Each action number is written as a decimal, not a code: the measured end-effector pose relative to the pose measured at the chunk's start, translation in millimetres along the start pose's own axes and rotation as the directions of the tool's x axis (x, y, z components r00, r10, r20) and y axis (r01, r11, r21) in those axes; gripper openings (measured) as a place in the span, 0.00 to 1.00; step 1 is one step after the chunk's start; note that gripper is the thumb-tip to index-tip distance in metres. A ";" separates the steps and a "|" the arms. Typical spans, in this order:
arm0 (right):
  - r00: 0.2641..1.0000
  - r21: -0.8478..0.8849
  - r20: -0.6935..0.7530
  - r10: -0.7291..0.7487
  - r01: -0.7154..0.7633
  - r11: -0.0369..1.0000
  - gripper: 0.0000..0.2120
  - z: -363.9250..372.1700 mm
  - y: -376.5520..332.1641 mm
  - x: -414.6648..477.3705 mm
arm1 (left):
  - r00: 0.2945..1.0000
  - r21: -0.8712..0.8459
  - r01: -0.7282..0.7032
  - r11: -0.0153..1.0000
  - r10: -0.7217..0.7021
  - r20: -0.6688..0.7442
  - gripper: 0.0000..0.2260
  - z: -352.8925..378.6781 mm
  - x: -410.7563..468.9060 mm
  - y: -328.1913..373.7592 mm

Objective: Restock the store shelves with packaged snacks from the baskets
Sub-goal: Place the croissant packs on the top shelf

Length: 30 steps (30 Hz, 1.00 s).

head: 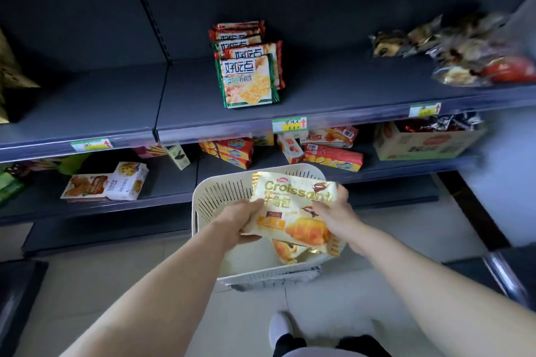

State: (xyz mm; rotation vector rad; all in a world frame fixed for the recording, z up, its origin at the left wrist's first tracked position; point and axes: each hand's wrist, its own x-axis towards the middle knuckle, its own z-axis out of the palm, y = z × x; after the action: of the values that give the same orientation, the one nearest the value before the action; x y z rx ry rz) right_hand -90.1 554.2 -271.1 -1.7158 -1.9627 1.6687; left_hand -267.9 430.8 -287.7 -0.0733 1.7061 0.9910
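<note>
A cream-and-gold croissant packet [293,209] is held above a white slotted basket [220,191] that stands on the floor in front of the shelves. My left hand [240,220] grips the packet's left edge. My right hand [336,211] grips its right edge. A second croissant packet [287,252] lies in the basket under the first, mostly hidden. On the dark middle shelf [116,101] a row of green-and-red cracker packets [249,81] stands upright.
Clear-wrapped pastries [464,49] are piled at the shelf's right end. The lower shelf holds red and orange biscuit boxes [330,156], a cardboard carton [426,142] and white cookie boxes [107,182]. Price tags [290,124] line the shelf edge. My shoe [280,327] is on the tiled floor.
</note>
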 end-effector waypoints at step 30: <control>0.792 -0.092 -0.358 -0.494 0.496 0.863 0.50 -305.0 31.1 -92.2 | 0.803 -0.047 -0.595 0.802 0.591 -0.079 0.07 277.5 -182.4 83.6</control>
State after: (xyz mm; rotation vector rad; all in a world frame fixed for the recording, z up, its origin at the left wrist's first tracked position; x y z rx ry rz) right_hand 157.6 681.6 -113.2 -1.2314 -1.9768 1.0755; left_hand -25.6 586.0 -102.0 0.4216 1.7864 1.5233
